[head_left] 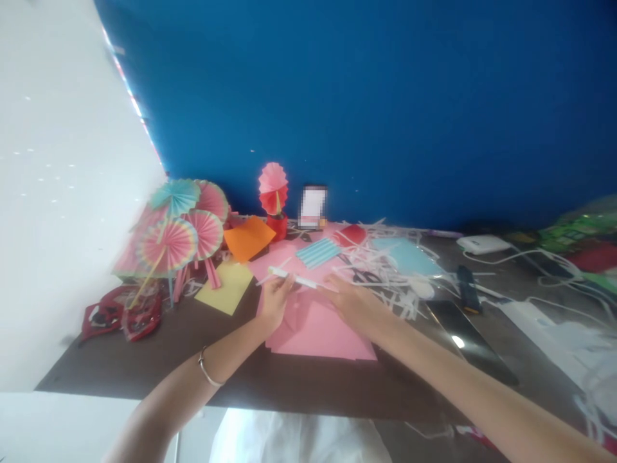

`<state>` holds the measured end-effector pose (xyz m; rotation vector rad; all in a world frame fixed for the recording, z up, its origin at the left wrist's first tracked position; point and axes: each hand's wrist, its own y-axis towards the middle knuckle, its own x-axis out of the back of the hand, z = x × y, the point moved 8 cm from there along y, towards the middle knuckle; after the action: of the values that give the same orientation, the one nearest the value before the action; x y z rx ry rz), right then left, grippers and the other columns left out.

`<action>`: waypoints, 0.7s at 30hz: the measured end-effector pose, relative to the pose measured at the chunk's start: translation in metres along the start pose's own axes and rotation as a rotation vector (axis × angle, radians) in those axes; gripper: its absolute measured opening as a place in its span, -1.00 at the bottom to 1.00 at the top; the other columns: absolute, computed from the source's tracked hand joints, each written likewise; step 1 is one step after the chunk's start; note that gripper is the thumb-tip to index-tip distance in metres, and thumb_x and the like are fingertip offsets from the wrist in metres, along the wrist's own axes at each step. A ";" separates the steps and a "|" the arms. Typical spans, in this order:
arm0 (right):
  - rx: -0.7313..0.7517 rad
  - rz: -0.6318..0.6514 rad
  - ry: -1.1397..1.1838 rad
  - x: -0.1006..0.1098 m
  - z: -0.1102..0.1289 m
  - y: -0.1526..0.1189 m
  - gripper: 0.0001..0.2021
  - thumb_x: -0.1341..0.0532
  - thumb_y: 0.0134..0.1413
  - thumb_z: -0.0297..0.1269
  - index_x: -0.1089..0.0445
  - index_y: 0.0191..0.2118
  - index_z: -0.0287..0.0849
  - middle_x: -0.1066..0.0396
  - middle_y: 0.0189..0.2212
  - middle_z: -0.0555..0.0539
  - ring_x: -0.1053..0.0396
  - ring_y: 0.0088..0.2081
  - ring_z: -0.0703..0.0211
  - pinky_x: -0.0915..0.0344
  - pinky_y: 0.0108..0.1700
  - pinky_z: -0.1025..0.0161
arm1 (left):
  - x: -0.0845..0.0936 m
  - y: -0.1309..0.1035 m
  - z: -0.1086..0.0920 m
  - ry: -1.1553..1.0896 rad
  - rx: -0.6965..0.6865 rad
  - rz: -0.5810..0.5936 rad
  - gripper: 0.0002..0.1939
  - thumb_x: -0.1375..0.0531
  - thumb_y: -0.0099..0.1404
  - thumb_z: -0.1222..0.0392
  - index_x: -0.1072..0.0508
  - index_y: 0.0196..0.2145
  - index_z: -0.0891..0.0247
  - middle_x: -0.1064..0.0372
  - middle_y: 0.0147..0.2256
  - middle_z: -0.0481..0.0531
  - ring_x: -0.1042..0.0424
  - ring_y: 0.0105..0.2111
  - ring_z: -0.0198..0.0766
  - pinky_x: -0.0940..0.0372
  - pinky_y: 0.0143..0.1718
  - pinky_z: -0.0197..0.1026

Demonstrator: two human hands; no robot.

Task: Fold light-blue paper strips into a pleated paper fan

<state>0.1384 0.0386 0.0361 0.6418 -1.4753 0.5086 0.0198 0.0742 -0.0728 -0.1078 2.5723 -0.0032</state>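
Note:
Above the pink paper sheets (328, 334), my left hand (276, 301) is closed around a thin white stick-like piece (304, 281), its exact kind unclear. The fingers of my right hand (351, 301) pinch close together at the piece's right end; blur hides the exact contact. Just beyond my hands lies a pleated light-blue paper (317, 253). To the left of my left hand are a yellow paper sheet (225, 286) and an orange paper sheet (249, 238).
Pleated paper fans (168, 244) stand at the left behind red-rimmed items (142, 315). A small fan rises from a red pot (277, 226). White paper strips (407, 302) are scattered right of centre. A dark phone (470, 341), cables and a white power strip (542, 341) lie at the right.

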 end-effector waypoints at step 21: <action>-0.017 0.063 -0.307 -0.022 -0.003 -0.012 -0.54 0.00 0.05 -0.60 -0.23 0.05 -0.08 -0.37 -0.19 -0.14 -0.38 -0.47 0.24 -0.16 -0.53 0.35 | -0.009 -0.004 0.005 -0.166 0.147 0.062 -0.67 -0.30 0.02 0.03 -0.50 -0.35 0.37 -0.50 -0.34 0.14 -0.48 -0.25 -0.13 -0.26 -0.05 -0.04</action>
<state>0.1475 0.0331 0.0134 0.6832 -1.7922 0.4597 0.0307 0.0710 -0.0717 0.0258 2.3993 -0.1540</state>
